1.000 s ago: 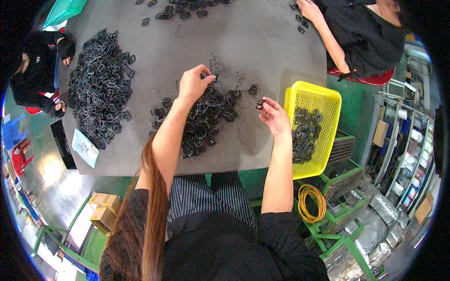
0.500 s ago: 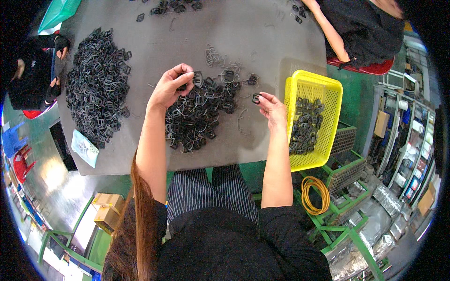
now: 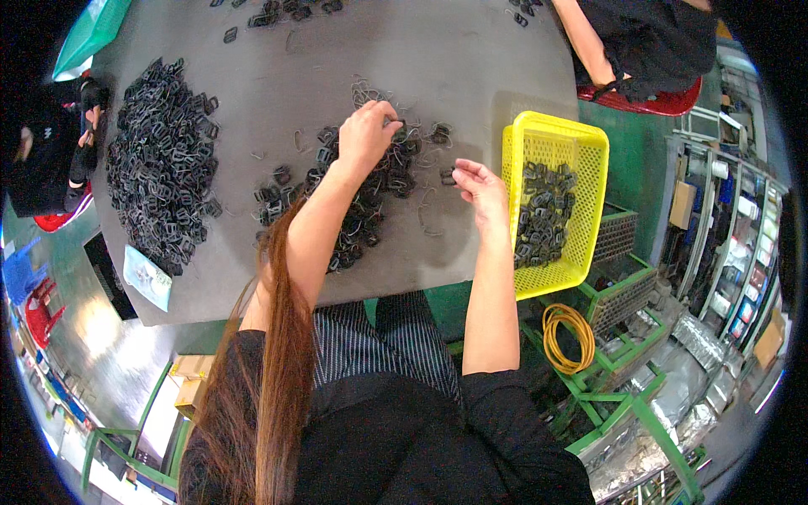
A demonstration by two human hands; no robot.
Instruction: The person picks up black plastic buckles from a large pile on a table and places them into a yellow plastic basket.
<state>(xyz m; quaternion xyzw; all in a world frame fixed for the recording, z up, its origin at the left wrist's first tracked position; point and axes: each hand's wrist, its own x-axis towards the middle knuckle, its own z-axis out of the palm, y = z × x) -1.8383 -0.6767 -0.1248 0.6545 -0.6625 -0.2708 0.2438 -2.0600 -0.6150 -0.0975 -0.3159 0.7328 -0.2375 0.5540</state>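
Note:
My left hand [image 3: 367, 137] reaches over the upper part of the middle pile of black plastic buckles [image 3: 362, 223], its fingers pinched together. What lies between those fingertips is hidden. My right hand [image 3: 484, 194] is just right of that pile, thumb and fingers closed on a small black buckle [image 3: 447, 177]. Thin pale plastic strands [image 3: 364, 91] lie beyond the left hand, and more are scattered between the two hands. To the right of my right hand stands a yellow perforated basket [image 3: 599, 185] with a heap of black buckles [image 3: 545, 215] inside.
A larger heap of buckles [image 3: 160, 168] covers the left of the grey table [image 3: 278, 93]. A plastic bag [image 3: 147, 278] lies at its near left corner. Co-workers sit at the left and far right. Coiled orange hose [image 3: 567, 338] hangs below the basket.
My left hand has moved right over the pile, and the buckle seen in it before is out of sight. My right hand stays near the basket. The whole view has shifted slightly.

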